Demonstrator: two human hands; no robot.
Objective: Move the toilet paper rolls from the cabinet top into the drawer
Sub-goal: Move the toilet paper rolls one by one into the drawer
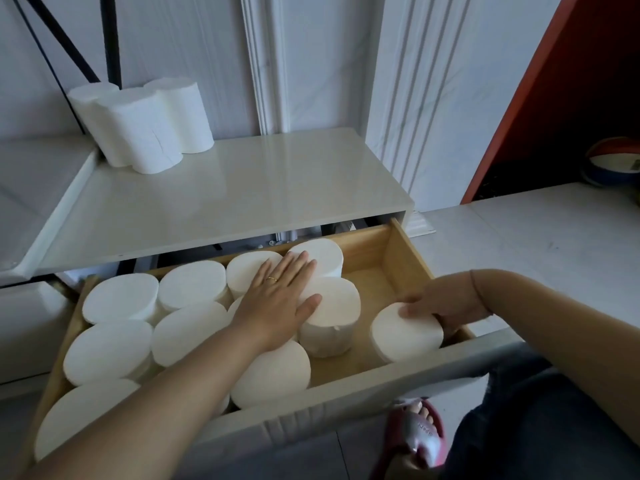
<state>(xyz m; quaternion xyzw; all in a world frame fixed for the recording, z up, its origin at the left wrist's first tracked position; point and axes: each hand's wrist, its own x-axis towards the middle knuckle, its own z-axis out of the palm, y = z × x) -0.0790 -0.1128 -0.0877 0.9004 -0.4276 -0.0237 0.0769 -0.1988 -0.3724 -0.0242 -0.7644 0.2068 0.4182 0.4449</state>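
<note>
The wooden drawer (408,252) is pulled out below the glossy white cabinet top (263,188). Several white toilet paper rolls (121,299) stand on end in it, filling its left and middle. My left hand (280,299) lies flat, fingers spread, on the tops of rolls near the drawer's middle. My right hand (440,306) grips one roll (405,336) by its far side at the drawer's front right, the roll standing in the drawer. Three more rolls (145,126) stand together at the back left of the cabinet top.
A white panelled wall and moulding rise behind the cabinet. A red panel (540,98) stands at the right, with a ball (616,164) on the tiled floor by it. My foot in a pink slipper (420,434) is below the drawer front. Bare wood shows in the drawer's back right.
</note>
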